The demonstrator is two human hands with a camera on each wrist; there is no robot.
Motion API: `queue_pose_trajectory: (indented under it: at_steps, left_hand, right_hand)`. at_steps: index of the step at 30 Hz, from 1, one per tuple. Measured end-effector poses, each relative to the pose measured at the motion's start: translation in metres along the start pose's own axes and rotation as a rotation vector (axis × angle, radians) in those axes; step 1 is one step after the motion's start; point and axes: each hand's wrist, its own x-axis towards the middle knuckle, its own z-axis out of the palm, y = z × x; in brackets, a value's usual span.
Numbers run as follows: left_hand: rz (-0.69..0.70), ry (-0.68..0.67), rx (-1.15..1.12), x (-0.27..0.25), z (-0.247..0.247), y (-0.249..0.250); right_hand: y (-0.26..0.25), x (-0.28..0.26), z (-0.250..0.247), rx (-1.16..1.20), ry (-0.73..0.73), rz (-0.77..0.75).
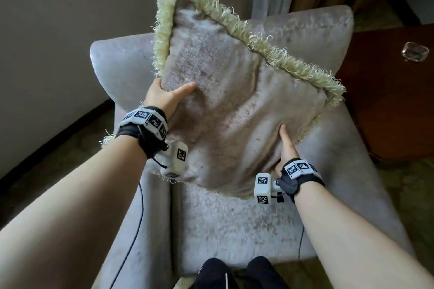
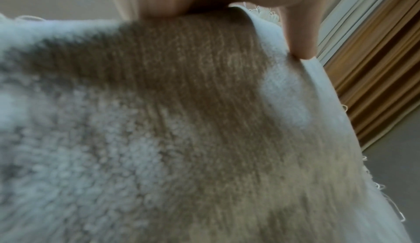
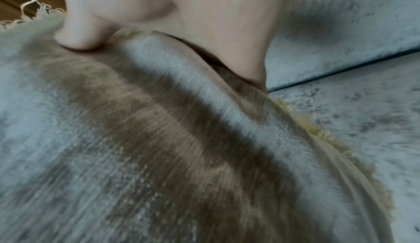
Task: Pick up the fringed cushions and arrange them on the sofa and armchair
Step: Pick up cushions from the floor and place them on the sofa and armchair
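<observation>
The grey armchair fills the view. Above its seat the fringed cushion is held tilted, one corner up. The left hand grasps its left edge, the right hand its lower right edge, thumbs pressing the front.

Person, head view. Both forearms are bare, with no sleeves. The left hand and the right hand are bare too. Each wrist carries a black strap topped by a row of white blocks printed with black-and-white square markers. A white camera housing hangs under each wrist — left wrist unit, right wrist unit — each bearing the same markers. A thin dark cable trails from each unit. Dark clothing shows at the knees.
</observation>
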Motion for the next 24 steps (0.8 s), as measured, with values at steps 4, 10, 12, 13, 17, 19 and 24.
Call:
queue_pose_trajectory:
  at_steps: [4,10,12,13,17,19,24]
  left_hand:
    - [-0.036,-0.005,0.019,0.027,0.033,-0.027]
    - [-0.03,-0.009,0.085,0.055,0.066,-0.057]
    - [-0.033,-0.035,0.12,0.059,0.076,-0.065]
    - [-0.037,-0.056,0.137,0.062,0.082,-0.07]
    - [-0.096,-0.177,0.291,0.061,0.102,-0.086]
    - [-0.117,-0.221,0.349,0.057,0.109,-0.087]
    - [-0.129,-0.211,0.315,0.04,0.106,-0.058]
  right_hand:
    - [0.011,0.033,0.009,0.129,0.027,0.009]
    - [0.019,0.074,0.014,0.091,0.044,0.022]
    - [0.021,0.079,0.017,0.071,-0.073,0.069]
    - [0.021,0.081,0.018,0.036,-0.1,0.08]
    - [0.013,0.091,0.017,-0.023,-0.104,-0.003]
    - [0.003,0.089,0.018,-0.031,-0.093,-0.08]
    - [-0.026,0.077,0.014,-0.134,-0.061,-0.261]
